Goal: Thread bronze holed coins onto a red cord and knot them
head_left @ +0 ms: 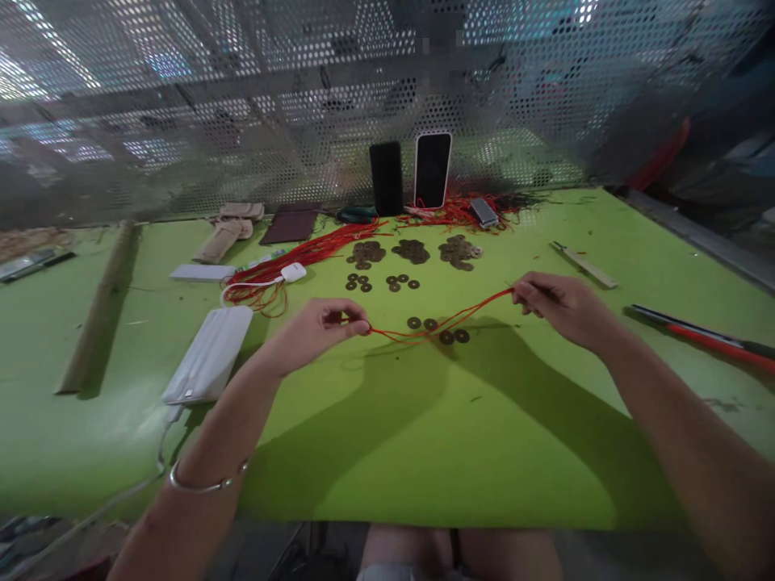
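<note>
A red cord [417,337] stretches loosely in two strands between my hands above the green table. My left hand [330,327] pinches one end between thumb and fingertips. On the other side, my right hand [545,300] is closed on the far end, held a little higher. Below the strands lie several dark round coins with holes [462,336], some partly behind the cord. Farther back are small groups of the same coins [358,282] and three heaps of them [412,251].
A bundle of red cords [303,254] lies behind my left hand, near a white power bank [209,355] with cable. A wooden stick [100,307] lies far left. Two phones [433,171] stand at the back. Right are a cutter [584,265] and a red-black tool [702,329].
</note>
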### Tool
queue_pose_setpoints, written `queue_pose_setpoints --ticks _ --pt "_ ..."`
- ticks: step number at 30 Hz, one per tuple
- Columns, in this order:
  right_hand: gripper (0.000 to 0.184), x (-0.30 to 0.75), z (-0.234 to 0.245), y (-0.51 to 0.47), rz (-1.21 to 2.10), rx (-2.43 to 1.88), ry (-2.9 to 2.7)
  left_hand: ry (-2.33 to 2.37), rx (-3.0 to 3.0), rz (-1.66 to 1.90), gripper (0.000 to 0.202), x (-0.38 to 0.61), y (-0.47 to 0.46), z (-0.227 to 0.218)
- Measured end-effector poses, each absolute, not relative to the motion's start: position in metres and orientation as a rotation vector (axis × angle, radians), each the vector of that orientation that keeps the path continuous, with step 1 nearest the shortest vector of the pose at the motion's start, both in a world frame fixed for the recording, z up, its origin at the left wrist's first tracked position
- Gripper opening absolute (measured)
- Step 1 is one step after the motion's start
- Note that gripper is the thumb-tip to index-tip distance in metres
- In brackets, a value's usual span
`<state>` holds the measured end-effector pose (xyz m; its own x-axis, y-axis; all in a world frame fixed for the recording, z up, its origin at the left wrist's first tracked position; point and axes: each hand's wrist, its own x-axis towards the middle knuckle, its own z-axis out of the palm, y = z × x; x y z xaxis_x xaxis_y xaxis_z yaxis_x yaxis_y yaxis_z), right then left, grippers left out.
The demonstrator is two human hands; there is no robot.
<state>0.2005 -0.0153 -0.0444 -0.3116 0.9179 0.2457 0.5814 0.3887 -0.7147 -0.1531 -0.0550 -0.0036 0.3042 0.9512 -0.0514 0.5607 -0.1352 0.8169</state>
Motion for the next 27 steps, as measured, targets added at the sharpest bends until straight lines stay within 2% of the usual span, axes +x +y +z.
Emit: queue_pose_setpoints --ticks 6,11,16,20,23,27 --pt "0.032 0.141 -0.015 -0.040 0.681 -0.928 -2.364 1.069 1.784 0.647 0.022 -0.125 -0.077 0.000" --pt "0.027 0.107 -0.008 -0.050 0.607 -0.757 -2.579 1.050 1.679 0.671 0.020 -0.109 -0.088 -0.011" --pt "0.029 0.101 -0.013 -0.055 0.534 -0.785 -2.585 1.132 1.633 0.643 0.025 -0.107 -0.090 -0.021" --pt "0.035 0.110 -0.025 -0.045 0.590 -0.925 -2.332 1.160 1.590 0.695 0.024 -0.105 -0.092 -0.019" --pt "0.030 0.113 -0.044 -0.032 0.441 -1.100 -2.274 1.163 1.551 0.733 0.023 -0.104 -0.094 -0.017" --pt "0.032 0.103 -0.062 -0.021 0.244 -1.107 -2.541 1.167 1.533 0.754 0.023 -0.102 -0.095 -0.018"
